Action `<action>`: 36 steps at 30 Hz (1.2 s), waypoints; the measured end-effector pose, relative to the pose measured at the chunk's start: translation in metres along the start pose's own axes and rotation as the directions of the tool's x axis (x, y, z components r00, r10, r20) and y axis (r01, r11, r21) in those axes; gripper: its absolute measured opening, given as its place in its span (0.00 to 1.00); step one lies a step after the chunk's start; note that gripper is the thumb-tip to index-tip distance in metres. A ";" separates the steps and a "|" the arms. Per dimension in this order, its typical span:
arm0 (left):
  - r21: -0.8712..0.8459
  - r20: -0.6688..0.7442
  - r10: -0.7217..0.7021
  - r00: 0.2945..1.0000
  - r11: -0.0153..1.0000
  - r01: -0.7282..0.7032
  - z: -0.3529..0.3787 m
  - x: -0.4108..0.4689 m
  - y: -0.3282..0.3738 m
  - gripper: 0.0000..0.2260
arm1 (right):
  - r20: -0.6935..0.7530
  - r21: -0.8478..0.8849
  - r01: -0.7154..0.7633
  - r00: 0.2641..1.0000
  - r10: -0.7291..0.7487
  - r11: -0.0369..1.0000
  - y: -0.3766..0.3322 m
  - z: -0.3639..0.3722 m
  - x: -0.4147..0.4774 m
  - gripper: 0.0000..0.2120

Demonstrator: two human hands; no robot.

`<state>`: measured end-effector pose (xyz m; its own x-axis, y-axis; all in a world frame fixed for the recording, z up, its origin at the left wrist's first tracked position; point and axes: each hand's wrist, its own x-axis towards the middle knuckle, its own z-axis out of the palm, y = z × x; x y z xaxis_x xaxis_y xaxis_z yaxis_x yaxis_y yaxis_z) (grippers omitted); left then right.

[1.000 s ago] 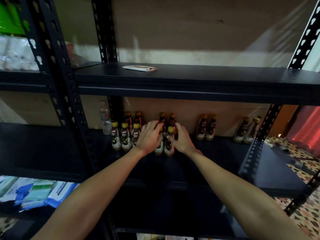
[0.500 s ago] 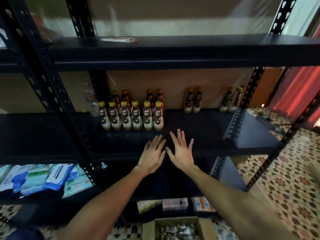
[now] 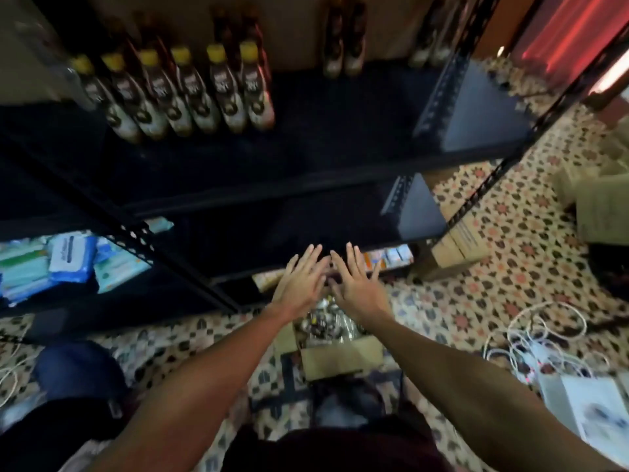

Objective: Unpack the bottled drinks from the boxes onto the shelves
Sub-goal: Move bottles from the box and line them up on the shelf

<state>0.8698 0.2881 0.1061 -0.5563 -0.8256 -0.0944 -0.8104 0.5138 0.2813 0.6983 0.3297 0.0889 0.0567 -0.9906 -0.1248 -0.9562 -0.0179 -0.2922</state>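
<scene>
Lowered left hand (image 3: 299,284), right hand (image 3: 357,287), flat over box (image 3: 340,359), bottles (image 3: 225,92) upright

yellow-capped bottles (image 3: 190,90), black shelf (image 3: 306,158), patterned floor (image 3: 510,260)

Six bottles (image 3: 177,93) stand in a row on the shelf (image 3: 306,148), more behind them. Wipes packs (image 3: 68,264) lie on the lower shelf (image 3: 272,226), left. The open box (image 3: 340,356) sits on the floor (image 3: 510,267), cables (image 3: 537,328) to its right.
</scene>
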 end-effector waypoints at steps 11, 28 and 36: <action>-0.163 0.344 -0.067 0.936 0.978 0.129 0.164 -0.002 -0.003 0.24 | 0.344 0.235 -0.188 0.934 0.099 0.954 0.087 0.132 -0.053 0.29; -0.150 0.532 -0.447 0.720 0.787 0.599 0.462 0.043 -0.099 0.14 | 0.592 0.303 -0.283 0.804 0.053 0.910 0.198 0.401 0.030 0.22; -0.059 0.612 -0.430 0.664 0.813 0.580 0.563 0.068 -0.147 0.13 | 0.648 0.265 -0.369 0.752 0.119 0.891 0.209 0.516 0.081 0.18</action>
<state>0.8481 0.2877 -0.4789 -0.1336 -0.6260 -0.7683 -0.9704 -0.0750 0.2298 0.6515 0.3158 -0.4710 0.1153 -0.6588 -0.7434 -0.7966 0.3858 -0.4654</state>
